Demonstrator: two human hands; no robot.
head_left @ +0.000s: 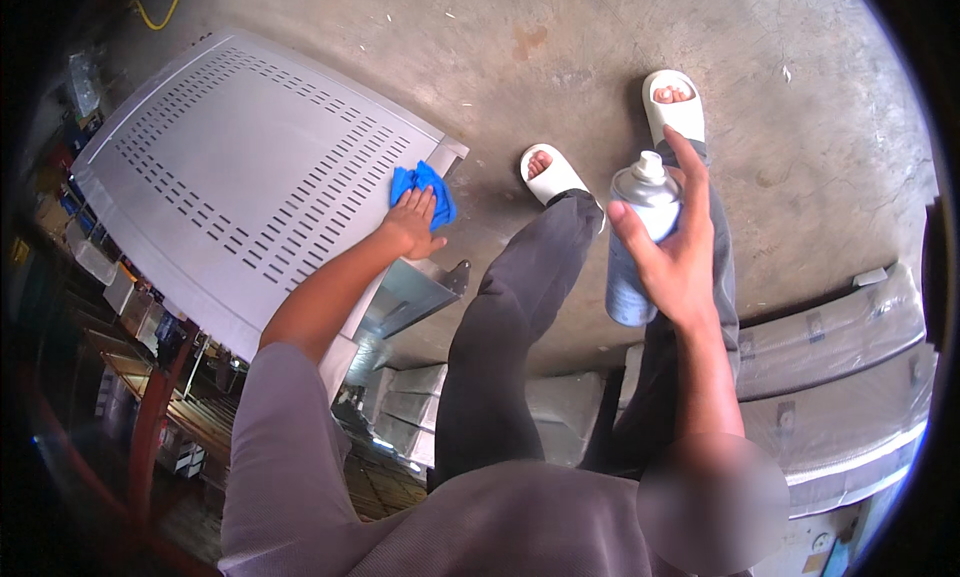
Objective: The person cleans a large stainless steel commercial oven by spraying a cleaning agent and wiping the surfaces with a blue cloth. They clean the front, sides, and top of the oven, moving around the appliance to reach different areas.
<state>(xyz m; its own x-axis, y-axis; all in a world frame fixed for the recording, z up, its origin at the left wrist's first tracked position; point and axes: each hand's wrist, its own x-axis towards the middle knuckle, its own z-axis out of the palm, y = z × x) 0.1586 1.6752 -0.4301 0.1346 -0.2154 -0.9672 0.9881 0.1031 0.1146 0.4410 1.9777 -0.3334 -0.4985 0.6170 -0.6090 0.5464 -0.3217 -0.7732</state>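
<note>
My left hand [416, 223] lies on a blue cloth [442, 192], pressing it against the near right edge of a grey metal panel [285, 142] with rows of slots. Its fingers are stretched over the cloth. In my right hand [683, 262] is a spray can [630, 287] with a silver top and a white nozzle. The can stands nearly upright, well to the right of the panel and apart from it. My right thumb and fingers wrap round the can, and the index finger reaches up past the nozzle.
Concrete floor [520, 52] spreads beyond my white slides [552, 177]. Plastic-wrapped long packages [840, 387] lie at the lower right. Shelving with a red post [160, 427] and assorted goods stands at the left. A yellow hose or cord [160, 22] lies at the far left.
</note>
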